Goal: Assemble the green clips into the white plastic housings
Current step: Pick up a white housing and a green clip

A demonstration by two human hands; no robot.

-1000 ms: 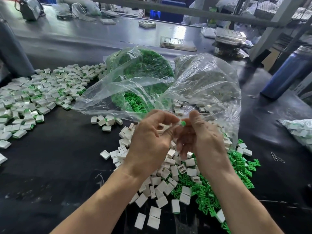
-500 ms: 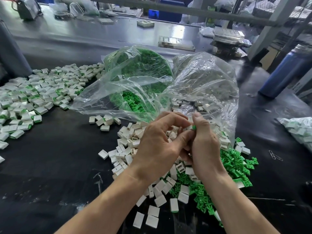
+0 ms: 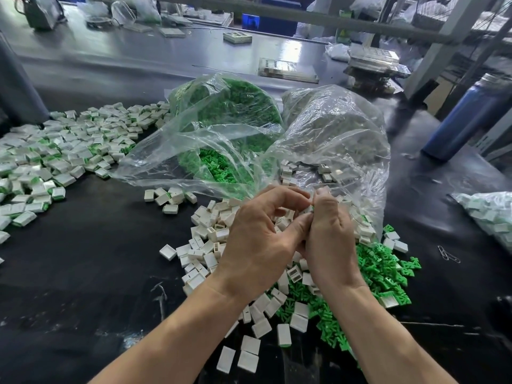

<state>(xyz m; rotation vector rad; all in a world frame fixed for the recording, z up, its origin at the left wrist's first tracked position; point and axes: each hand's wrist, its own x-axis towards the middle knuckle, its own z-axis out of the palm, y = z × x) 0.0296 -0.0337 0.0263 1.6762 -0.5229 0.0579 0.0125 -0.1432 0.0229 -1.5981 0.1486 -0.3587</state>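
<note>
The left hand (image 3: 257, 239) and right hand (image 3: 329, 239) meet fingertip to fingertip, curled and together pinching a small white rectangular plastic housing (image 3: 308, 209); a green sliver shows at it. Beneath lie the loose heap of white housings (image 3: 205, 239) and the pile of green plastic clips (image 3: 385, 270). Bare black tabletop (image 3: 91, 261) lies open to the left.
</note>
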